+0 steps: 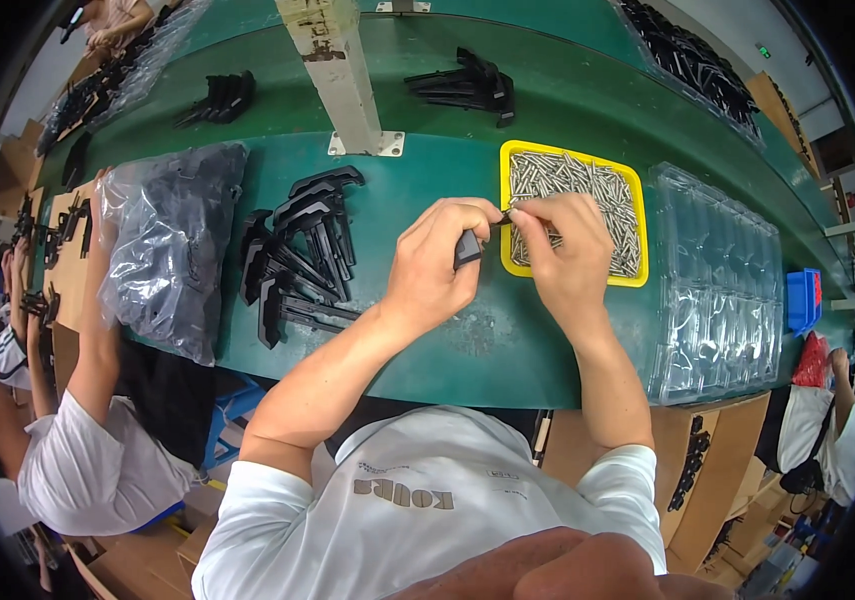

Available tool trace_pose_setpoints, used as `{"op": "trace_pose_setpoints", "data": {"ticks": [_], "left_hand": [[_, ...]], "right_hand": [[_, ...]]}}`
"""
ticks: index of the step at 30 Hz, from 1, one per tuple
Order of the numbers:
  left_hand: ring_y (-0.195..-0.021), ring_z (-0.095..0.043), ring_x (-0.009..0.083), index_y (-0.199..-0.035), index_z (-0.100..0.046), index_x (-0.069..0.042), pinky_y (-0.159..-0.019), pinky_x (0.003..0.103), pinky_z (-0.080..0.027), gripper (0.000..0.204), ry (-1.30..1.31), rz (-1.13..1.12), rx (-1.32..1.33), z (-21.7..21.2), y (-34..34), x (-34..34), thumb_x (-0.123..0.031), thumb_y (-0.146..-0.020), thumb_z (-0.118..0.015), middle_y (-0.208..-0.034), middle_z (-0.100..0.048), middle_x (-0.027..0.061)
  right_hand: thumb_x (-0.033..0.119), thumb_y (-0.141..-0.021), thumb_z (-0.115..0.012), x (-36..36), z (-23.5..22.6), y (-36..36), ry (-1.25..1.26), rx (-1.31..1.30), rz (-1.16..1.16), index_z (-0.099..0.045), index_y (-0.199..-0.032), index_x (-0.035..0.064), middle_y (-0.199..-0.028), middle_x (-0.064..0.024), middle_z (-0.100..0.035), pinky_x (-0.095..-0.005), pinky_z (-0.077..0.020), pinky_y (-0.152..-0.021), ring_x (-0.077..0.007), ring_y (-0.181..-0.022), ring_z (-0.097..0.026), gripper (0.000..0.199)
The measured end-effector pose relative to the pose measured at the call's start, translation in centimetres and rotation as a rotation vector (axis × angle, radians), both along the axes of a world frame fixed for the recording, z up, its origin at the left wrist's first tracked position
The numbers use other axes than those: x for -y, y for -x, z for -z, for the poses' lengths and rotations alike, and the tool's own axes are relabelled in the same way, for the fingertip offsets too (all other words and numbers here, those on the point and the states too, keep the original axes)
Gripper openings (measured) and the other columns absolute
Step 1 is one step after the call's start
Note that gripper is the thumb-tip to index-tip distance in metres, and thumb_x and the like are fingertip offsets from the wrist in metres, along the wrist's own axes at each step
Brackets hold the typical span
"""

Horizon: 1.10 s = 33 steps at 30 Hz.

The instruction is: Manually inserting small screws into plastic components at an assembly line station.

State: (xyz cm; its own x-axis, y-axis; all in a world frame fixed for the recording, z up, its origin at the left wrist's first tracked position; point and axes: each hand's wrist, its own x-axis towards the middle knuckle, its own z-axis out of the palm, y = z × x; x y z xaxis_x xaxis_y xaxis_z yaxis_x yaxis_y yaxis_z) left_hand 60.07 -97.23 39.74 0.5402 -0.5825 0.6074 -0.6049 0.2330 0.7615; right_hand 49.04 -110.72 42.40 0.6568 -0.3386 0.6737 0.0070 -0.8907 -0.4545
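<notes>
My left hand (pixel 437 258) is closed around a black plastic part (pixel 467 249), whose blocky end juts out below the fingers. Thumb and forefinger of my right hand (pixel 572 250) are pinched together at the part's narrow tip, beside the left fingertips. Whatever small thing they grip is too small to tell. Under and behind the right hand stands a yellow tray (pixel 587 281) full of small silvery metal pins (pixel 567 173). Left of my hands, several black L-shaped parts with long thin arms (pixel 312 235) lie in a loose pile on the green tabletop (pixel 427 360).
A clear bag of dark parts (pixel 172 250) lies at left, near a person in white (pixel 102 460). Clear plastic trays (pixel 717 290) and a blue bin (pixel 803 300) stand at right. A white post (pixel 342 85) rises behind; more black parts (pixel 467 85) sit on the ledge.
</notes>
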Motion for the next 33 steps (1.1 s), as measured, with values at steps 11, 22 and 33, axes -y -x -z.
{"op": "trace_pose_setpoints", "data": {"ticks": [11, 22, 33], "left_hand": [[-0.075, -0.065, 0.0171, -0.108, -0.053, -0.004, -0.069, 0.031, -0.053, 0.023, -0.076, -0.008, -0.494, -0.9, -1.2, 0.1, 0.009, -0.09, -0.058, -0.103, -0.072, 0.0081], [-0.071, -0.068, 0.0189, -0.112, -0.048, -0.003, -0.064, 0.032, -0.051, 0.024, -0.13, -0.068, -0.429, -0.4, -1.1, 0.2, 0.004, -0.093, -0.06, -0.095, -0.068, 0.0083], [-0.084, -0.072, 0.0208, -0.11, -0.043, -0.004, -0.065, 0.028, -0.056, 0.022, -0.128, 0.002, -0.498, -0.5, -1.6, 0.0, 0.004, -0.097, -0.059, -0.111, -0.065, 0.015]], "right_hand": [[0.013, -0.087, -0.077, 4.4, 1.6, 1.0, 0.085, -0.265, 0.191, -0.078, -0.096, 0.0081, -0.094, -0.0041, -0.064, -0.0358, -0.0496, -0.084, -0.0231, -0.09, -0.058, 0.01], [0.013, -0.087, -0.075, 5.3, 2.5, 1.2, 0.172, -0.357, 0.196, -0.076, -0.092, 0.0089, -0.093, -0.0032, -0.062, -0.0356, -0.0506, -0.084, -0.0245, -0.09, -0.059, 0.006], [0.005, -0.089, -0.072, 5.4, 1.9, 1.3, 0.196, -0.23, 0.186, -0.071, -0.092, 0.0043, -0.085, -0.0026, -0.063, -0.0332, -0.0497, -0.075, -0.0221, -0.079, -0.059, 0.003]]}}
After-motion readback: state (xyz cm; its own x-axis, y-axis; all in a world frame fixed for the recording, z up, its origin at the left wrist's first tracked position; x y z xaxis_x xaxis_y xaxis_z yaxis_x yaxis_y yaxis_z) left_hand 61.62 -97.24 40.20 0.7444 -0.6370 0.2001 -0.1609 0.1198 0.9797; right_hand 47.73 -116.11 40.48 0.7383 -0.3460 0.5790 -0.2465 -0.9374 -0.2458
